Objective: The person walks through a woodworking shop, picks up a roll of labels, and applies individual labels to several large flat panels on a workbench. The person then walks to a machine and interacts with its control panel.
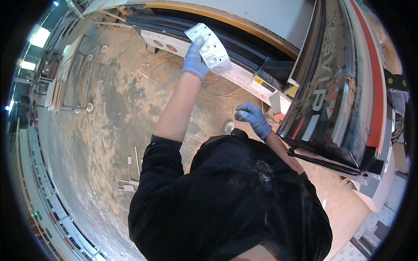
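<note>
My left hand (195, 62), in a blue glove, is stretched far forward and closed on a strip of white printed labels (211, 50). The thumb presses on the strip's left edge, and its lower end curls loosely away from the fingers. Behind the labels runs the machine's dark rail with a white lower panel (246, 80). My right hand (253, 118), gloved in blue too, hangs by my right side near the machine's dark cover. Its fingers are loosely bent and a little apart, with nothing visible in them.
A large machine with a dusty dark cover (324, 95) and red edge stands close on my right. Two red round buttons (171, 48) sit on its front panel. Sawdust covers the floor (109, 95). A wheeled rack (65, 78) stands far left; thin offcuts (129, 182) lie nearer.
</note>
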### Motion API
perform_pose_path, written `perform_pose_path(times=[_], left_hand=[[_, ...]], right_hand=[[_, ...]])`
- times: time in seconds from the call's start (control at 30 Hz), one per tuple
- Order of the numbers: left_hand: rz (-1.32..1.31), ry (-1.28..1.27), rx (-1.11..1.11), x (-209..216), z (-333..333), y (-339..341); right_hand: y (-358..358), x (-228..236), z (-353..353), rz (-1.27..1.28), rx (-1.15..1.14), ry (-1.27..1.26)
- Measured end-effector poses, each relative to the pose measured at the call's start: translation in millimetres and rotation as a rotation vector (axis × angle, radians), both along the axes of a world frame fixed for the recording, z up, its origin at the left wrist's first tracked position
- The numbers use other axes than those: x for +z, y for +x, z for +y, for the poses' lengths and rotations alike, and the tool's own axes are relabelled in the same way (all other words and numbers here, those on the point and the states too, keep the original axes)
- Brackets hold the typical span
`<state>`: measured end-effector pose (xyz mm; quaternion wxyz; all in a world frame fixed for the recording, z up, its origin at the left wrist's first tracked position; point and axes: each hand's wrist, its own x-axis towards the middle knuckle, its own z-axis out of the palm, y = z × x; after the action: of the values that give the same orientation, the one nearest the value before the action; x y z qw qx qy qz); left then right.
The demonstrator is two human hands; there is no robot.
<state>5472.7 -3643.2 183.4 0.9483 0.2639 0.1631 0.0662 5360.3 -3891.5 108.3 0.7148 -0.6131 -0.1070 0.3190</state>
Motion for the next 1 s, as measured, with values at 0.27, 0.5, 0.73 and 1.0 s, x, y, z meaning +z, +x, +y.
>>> perform_pose_path(times=[0.27, 0.5, 0.73, 1.0], left_hand=[[0.117, -0.006, -0.069, 76, -21, -129], [0.073, -0.213, -0.250, 70, -17, -179], [0.132, -0.113, 0.019, 53, 61, -174], [0.255, -0.061, 0.072, 28, 137, -172]], right_hand=[[-68, 32, -6, -0.348, -0.109, -0.153], [-76, 35, 19, -0.532, 0.011, -0.050], [-119, 58, 48, -0.182, 0.098, 0.059], [-144, 73, 100, -0.094, 0.022, -0.011]])
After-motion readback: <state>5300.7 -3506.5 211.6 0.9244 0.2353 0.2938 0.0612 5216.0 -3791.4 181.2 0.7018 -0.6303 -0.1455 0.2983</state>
